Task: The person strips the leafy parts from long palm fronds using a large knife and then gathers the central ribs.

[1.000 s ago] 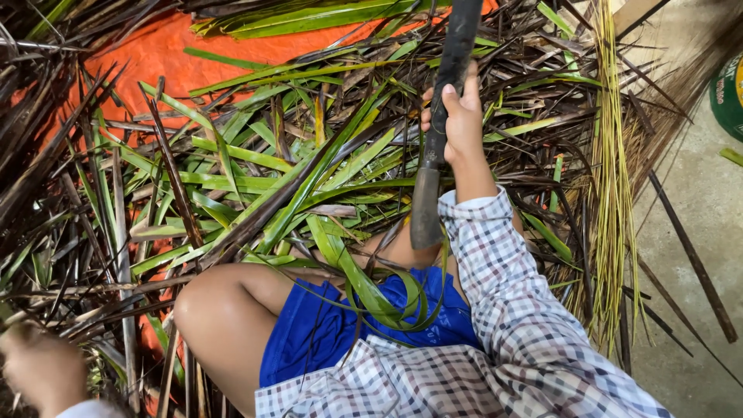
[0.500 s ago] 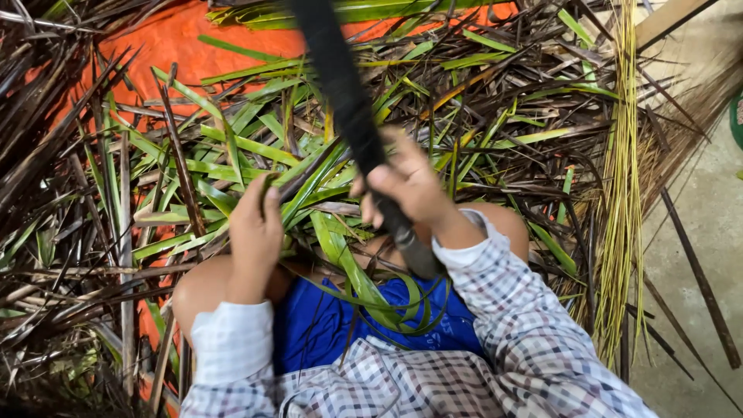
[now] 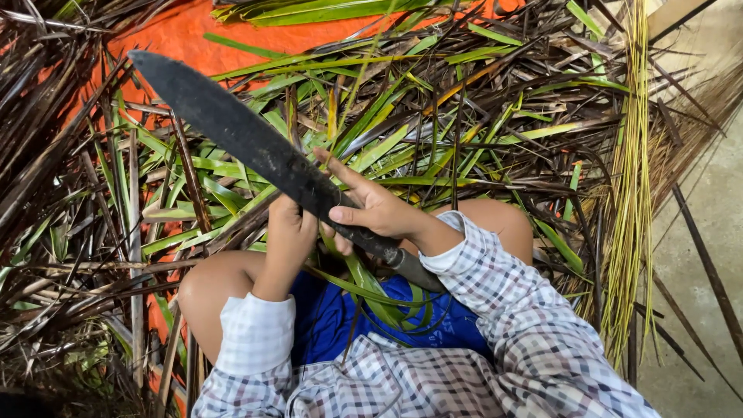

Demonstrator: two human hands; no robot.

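Checked white shirt [image 3: 495,340] — long sleeves — over blue shorts [image 3: 340,317].

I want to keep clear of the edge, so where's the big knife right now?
The big knife is in the right hand, its blade slanting up-left over the green leaves, just above the left hand.

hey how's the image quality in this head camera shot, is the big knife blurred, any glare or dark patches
Head view: the big dark knife is fairly sharp, with slight softness toward its tip; the right hand gripping it and the left hand beside it look crisp; lighting is even and warm, with no glare; the orange sheet is bright; the dry leaves at the left edge fall into shadow.
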